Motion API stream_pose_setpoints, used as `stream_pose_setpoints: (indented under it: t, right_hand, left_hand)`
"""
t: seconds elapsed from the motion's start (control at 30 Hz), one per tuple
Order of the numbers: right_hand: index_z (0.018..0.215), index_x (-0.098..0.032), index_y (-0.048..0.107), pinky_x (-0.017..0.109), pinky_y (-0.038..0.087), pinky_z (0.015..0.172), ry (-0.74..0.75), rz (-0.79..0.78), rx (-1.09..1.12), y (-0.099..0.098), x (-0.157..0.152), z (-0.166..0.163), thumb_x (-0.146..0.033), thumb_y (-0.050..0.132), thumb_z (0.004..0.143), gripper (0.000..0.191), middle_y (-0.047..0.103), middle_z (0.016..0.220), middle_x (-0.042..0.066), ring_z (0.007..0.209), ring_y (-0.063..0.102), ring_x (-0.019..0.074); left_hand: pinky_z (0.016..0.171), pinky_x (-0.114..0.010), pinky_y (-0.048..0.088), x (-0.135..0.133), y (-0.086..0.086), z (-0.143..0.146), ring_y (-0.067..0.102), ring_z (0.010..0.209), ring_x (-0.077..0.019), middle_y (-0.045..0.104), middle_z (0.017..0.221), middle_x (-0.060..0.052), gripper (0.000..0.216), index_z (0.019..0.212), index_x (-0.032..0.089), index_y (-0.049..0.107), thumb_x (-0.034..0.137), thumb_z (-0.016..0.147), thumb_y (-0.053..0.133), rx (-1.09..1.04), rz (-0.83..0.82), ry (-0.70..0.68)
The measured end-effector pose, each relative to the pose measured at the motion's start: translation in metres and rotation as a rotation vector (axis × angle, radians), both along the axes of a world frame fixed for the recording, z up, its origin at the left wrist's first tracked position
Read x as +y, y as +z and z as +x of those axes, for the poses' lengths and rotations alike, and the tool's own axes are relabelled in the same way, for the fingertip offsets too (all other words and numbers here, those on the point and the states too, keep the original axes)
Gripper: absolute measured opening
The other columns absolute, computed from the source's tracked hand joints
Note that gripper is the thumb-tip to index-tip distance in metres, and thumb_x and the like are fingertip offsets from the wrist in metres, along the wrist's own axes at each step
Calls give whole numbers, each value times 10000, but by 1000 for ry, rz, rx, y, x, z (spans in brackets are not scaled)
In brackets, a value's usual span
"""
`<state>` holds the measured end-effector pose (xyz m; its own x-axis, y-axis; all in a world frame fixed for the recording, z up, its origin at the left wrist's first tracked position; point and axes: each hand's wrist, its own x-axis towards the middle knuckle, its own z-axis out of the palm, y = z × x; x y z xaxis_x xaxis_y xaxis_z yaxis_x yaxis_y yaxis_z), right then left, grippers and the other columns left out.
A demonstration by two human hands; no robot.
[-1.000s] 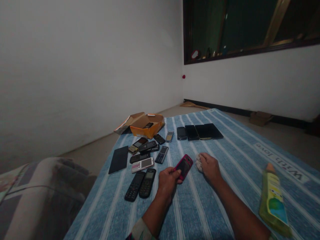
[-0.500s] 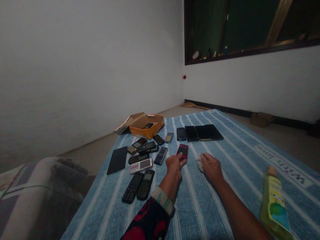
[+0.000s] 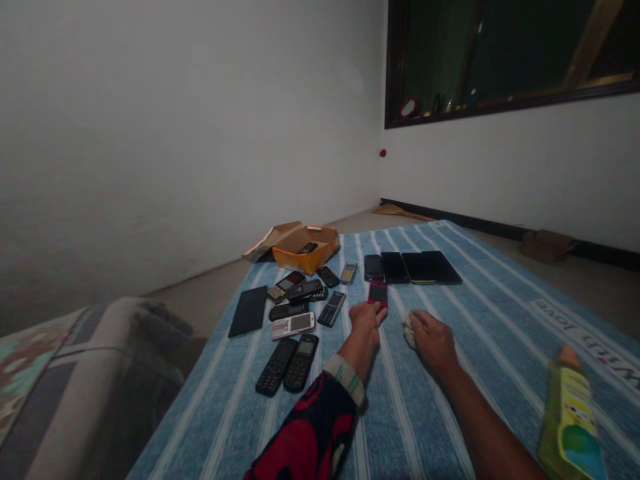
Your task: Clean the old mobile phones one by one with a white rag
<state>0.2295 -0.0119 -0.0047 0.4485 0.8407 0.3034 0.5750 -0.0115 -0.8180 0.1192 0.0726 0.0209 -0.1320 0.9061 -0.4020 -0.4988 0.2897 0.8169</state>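
1. Left hand: fingertips pinch the near end of the pink phone, arm stretched forward. This end-grip seemingly keeps the screen uncovered. Whether the phone lies fully on the mat cannot be told.
2. Pink phone: small bar shape, glossy casing, dark screen facing up. It sits just nearer than the row of 4 smartphones, apart from them.
3. Right hand: fingers curled over a cloth, white, crumpled and soft, pressed onto the mat.
4. Mat: woven blue fabric with pale stripes, probably a soft, non-scratching bed for the handsets.
5. Smartphones: flat black glass slabs laid edge to edge, apparently grouped by kind.
6. Keypad phones: hard plastic bars, loosely clustered at left, some overlapping. 1 more lies in the box, orange cardboard with flaps open.
7. Bottle: yellow-green plastic, lying on its side beside the right forearm.
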Motion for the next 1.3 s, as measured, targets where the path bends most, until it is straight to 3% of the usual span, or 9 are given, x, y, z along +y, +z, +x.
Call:
stream_pose_setpoints:
  t: [0.17,0.3,0.47,0.6,0.67,0.8,0.87,1.07,1.3]
  right_hand:
    - [890,-178,702,304,487,675,-4,-32,-33,-5,0,2,-444,402,850,404,726,759,82,699,679,216]
    - [913,-176,709,316,490,690,-10,-25,-70,-7,0,4,-450,399,849,419,733,788,93,730,683,228]
    - [910,-179,712,311,488,661,-12,-35,-49,-6,-1,4,-459,406,843,420,728,751,86,694,680,224]
    - [891,-179,715,317,486,670,-23,-39,-54,-4,-2,3,-465,410,834,422,736,787,91,705,681,230]
    - [899,-177,716,313,483,666,-19,-37,-65,-4,-2,3,-461,408,838,423,738,792,91,706,681,227]
    - [909,-178,710,291,476,636,2,-44,-64,-4,-3,4,-455,413,849,410,731,752,75,675,677,212]
    - [903,-181,712,291,472,626,-7,-41,-82,-4,-3,4,-457,407,850,414,725,732,71,657,671,210]
    - [903,-175,720,296,465,638,-24,-32,-130,-4,-2,3,-453,393,847,433,726,779,89,693,669,220]
    - [903,-175,717,292,456,670,-9,-59,-164,-6,-3,6,-453,390,856,432,718,771,77,696,655,206]
  left_hand:
    - [671,-294,615,-3,-1,5,648,583,-116,580,611,15,229,712,129,525,-70,720,638,31,-18,-8]
    - [679,-309,595,-4,-1,5,668,663,-159,628,709,-47,75,844,78,589,19,812,623,111,-66,-126]
    - [856,-432,543,-3,-1,-1,616,1023,-232,591,1208,-111,352,1211,140,560,335,920,595,210,-148,-334]
    - [873,-437,536,-3,-2,-1,606,1044,-232,579,1232,-107,363,1224,150,555,349,922,591,277,-151,-386]
    - [837,-415,550,-4,-3,1,626,992,-220,606,1175,-106,330,1187,133,573,330,922,592,309,-128,-379]
    - [555,-271,541,-5,-5,1,660,596,-162,650,712,-56,126,960,57,585,113,852,618,363,-51,-308]
    - [460,-223,494,-6,-5,1,626,470,-144,603,581,2,169,946,80,546,29,798,611,370,-12,-269]
    - [412,-187,458,-14,-6,-7,619,427,-141,593,556,32,290,955,144,457,0,742,592,339,62,-248]
    - [427,-158,434,-39,-9,-33,619,440,-116,581,571,40,256,883,167,455,64,712,615,300,153,-306]
